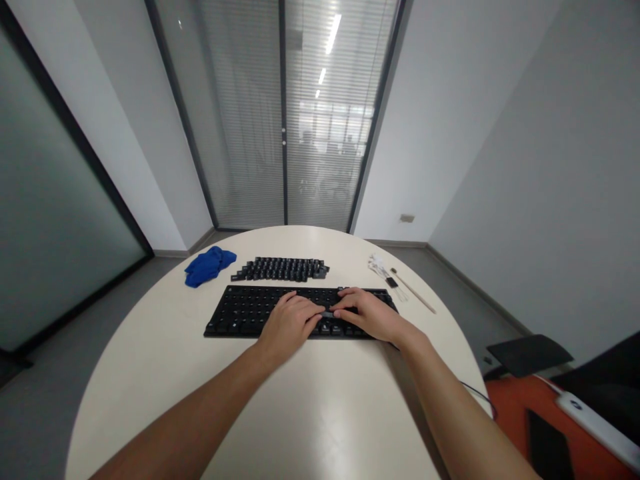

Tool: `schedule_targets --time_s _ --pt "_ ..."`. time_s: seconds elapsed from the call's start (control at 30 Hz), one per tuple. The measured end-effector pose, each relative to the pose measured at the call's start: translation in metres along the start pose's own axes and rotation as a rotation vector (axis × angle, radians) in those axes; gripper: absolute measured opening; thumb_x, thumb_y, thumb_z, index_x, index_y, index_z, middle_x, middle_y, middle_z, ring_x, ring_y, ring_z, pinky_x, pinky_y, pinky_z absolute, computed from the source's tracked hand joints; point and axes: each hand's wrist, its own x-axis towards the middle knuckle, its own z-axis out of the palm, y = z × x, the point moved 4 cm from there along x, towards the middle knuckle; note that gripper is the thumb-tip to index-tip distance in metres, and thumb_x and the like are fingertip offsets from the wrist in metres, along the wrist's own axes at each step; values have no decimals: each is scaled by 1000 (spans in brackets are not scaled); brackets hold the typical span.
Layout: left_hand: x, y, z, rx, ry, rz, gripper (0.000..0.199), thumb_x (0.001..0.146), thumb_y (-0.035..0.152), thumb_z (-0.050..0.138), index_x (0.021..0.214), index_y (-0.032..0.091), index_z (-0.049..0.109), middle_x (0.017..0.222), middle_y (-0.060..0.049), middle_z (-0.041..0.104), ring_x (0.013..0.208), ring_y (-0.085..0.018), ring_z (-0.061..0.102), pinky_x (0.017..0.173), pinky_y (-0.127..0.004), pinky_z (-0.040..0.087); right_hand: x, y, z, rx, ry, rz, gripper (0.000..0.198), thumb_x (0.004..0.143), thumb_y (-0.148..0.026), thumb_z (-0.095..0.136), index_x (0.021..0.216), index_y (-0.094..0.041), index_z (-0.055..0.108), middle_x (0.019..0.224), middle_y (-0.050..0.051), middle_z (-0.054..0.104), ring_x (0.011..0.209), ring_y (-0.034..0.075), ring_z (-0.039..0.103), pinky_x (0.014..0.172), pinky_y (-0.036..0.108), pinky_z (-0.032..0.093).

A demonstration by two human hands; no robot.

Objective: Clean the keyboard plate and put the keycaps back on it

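Note:
A black keyboard [240, 310] lies on the round table in front of me, and many of its key positions look bare. My left hand [291, 321] rests over its middle, fingers closed on the left end of a long dark keycap [327, 315]. From the other side my right hand [369, 313] pinches the same keycap at its right end. Whether the keycap is seated or just resting on the keyboard, I cannot tell. Behind the keyboard, loose black keycaps [283, 269] stand in close rows.
At the table's [165, 373] back left lies a crumpled blue cloth [209, 265]. To the right are a small wire tool with a dark part [392, 283], some whitish material [375, 263] and a thin wooden-handled brush [414, 291]. An orange chair [515, 420] with a white power strip [595, 423] stands right.

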Motion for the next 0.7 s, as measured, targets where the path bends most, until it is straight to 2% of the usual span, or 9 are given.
schedule_targets --time_s 0.7 --pt "-1 0 -1 -16 -3 36 20 98 21 56 110 23 72 108 -3 75 104 -20 65 111 -46 37 0 0 0 -17 -10 3 21 94 -32 63 107 -29 79 107 3 78 125 27 58 106 40 44"
